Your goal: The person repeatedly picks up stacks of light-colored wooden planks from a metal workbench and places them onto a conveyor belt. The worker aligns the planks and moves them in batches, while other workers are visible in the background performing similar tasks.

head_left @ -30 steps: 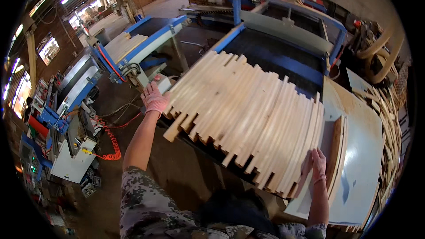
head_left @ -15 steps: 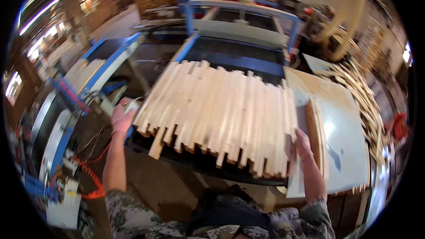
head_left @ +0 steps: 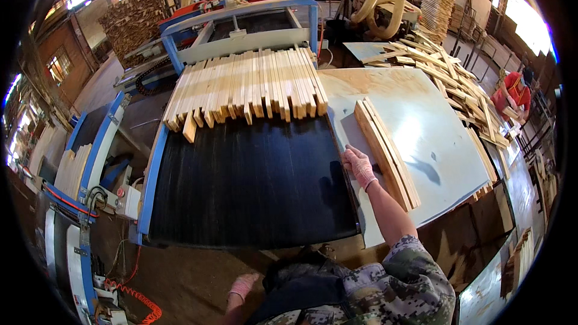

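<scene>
My right hand (head_left: 359, 166), in a pale pink glove, is at the belt's right edge beside the sheet-topped table. Its fingers look curled in, with nothing visible in them. My left hand (head_left: 243, 285), also gloved, hangs low in front of the conveyor, away from the wood. Its fingers look loosely extended and hold nothing. A row of pale wooden strips (head_left: 247, 84) lies side by side on the far part of the black conveyor belt (head_left: 253, 186), their near ends uneven. A few longer strips (head_left: 388, 153) lie together on the table just right of my right hand.
A blue machine frame (head_left: 241, 15) spans the belt's far end. The grey sheet-topped table (head_left: 445, 156) adjoins on the right, with a heap of loose strips (head_left: 448, 78) behind it. A smaller blue conveyor (head_left: 90, 144) stands left. A person in red (head_left: 513, 93) is far right.
The wooden strips have moved away from me along the belt, baring its near part. My left hand has left the conveyor's left side and dropped low. My view has turned rightward.
</scene>
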### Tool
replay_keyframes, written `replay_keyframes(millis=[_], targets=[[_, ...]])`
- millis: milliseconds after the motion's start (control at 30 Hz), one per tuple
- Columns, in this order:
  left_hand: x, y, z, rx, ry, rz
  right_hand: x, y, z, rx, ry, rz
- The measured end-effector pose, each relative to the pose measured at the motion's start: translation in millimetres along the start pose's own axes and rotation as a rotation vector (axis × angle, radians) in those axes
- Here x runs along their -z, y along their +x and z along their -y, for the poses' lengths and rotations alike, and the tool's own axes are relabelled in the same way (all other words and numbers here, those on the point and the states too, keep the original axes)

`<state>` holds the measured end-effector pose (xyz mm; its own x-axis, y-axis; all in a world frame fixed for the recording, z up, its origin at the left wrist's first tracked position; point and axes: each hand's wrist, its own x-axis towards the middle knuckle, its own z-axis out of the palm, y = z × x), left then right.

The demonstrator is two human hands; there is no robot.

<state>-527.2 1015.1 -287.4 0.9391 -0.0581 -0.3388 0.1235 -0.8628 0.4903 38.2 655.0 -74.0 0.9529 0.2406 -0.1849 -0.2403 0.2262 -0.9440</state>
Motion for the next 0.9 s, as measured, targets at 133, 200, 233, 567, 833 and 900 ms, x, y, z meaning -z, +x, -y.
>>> replay_keyframes(millis=[133, 200, 233, 567, 833, 900], targets=[[-56, 4, -7, 0.434, -0.208, 0.241, 4, 5, -6, 0.068, 0.001, -0.007], [-66, -13, -18, 0.561, -0.268, 0.276, -11, 2, -3, 0.086, -0.059, -0.018], [-71, -23, -22, 0.597, -0.286, 0.273, -21, -3, 2, 0.077, -0.117, -0.032], [-72, 16, -6, 0.531, -0.133, 0.057, -8, 8, -25, 0.184, -0.016, -0.05], [-41, 61, -41, 0.932, -0.892, 0.033, -6, 1, -27, 0.234, -0.199, -0.099], [-57, 44, -32, 0.951, -0.916, 0.044, -14, 1, -31, 0.247, -0.196, -0.072]])
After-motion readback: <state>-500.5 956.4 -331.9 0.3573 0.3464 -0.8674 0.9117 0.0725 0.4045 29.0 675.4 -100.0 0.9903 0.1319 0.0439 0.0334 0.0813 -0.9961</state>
